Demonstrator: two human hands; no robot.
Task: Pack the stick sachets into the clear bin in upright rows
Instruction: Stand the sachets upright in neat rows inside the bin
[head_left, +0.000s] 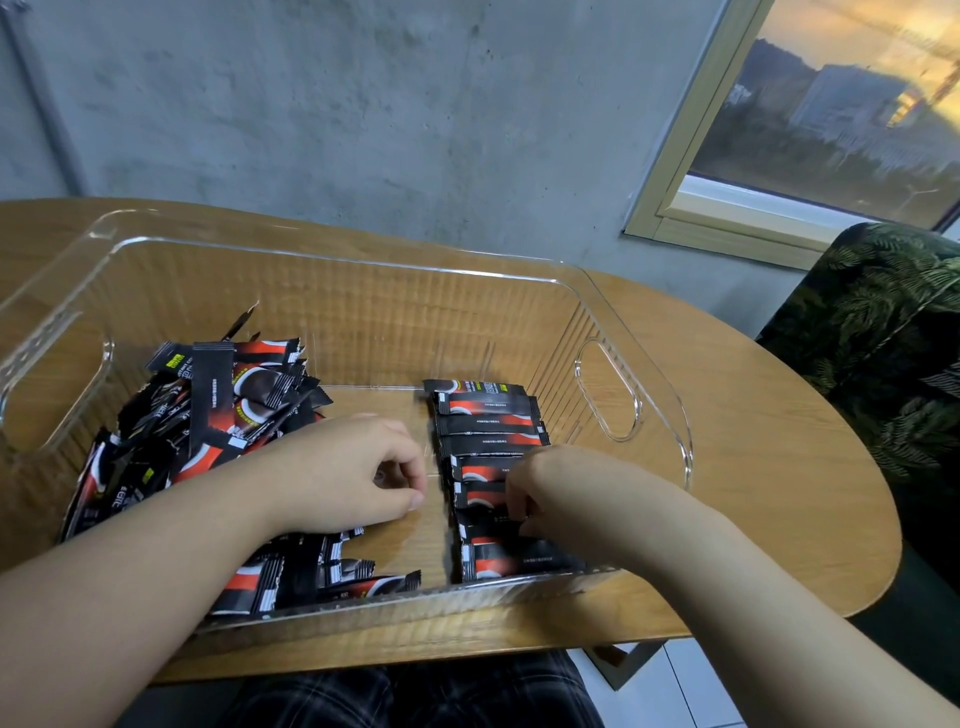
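Your clear bin (631, 332) sits on the wooden bench (769, 499), filling most of it from the left edge to near the rounded right end, with its near wall along the near edge. Inside, a loose pile of sachets (208, 415) lies jumbled against the bin's left end and spills toward its near wall. At the right end, just inside the handle cut-out, a tidy row of sachets (488, 431) runs from the far side of the bin floor to the near wall, each overlapping the next.

Your right hand (566, 499) is down on the near half of that row, its fingers (514, 501) curled and pinching a sachet there. Your left hand (358, 473) hovers over the bare bin floor between pile and row, fingers curled in with thumb meeting fingertips; you cannot tell whether it holds anything.
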